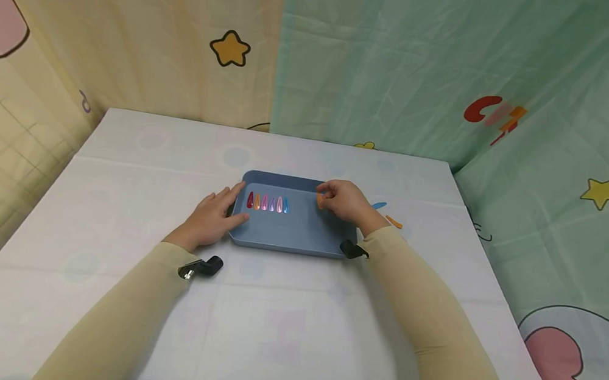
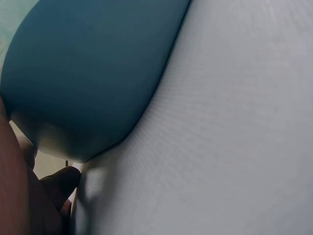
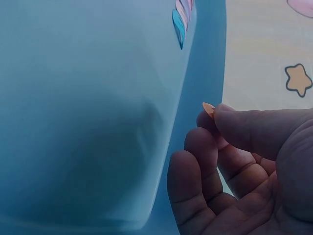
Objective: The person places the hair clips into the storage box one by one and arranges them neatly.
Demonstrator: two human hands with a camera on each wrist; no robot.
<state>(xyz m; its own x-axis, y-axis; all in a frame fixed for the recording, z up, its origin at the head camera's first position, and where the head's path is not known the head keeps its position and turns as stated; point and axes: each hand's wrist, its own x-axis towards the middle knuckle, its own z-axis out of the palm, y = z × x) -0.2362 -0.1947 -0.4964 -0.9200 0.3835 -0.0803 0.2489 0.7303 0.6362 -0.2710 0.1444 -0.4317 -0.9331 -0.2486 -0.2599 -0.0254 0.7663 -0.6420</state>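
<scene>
A blue-grey tray (image 1: 300,232) lies on the table, with a row of several coloured hair clips (image 1: 272,203) in its left half. My left hand (image 1: 210,219) rests at the tray's left edge, fingers spread and the thumb over the rim. Over the tray's right part, my right hand (image 1: 348,204) pinches an orange clip (image 3: 209,109) between thumb and forefinger. In the left wrist view the tray's side (image 2: 88,78) fills the upper left, and part of the left hand (image 2: 46,196) shows below it.
Right of the tray, a blue clip (image 1: 379,205) and an orange clip (image 1: 394,222) lie on the white cloth (image 1: 282,310). Patterned curtains (image 1: 383,57) stand behind the table and at its sides.
</scene>
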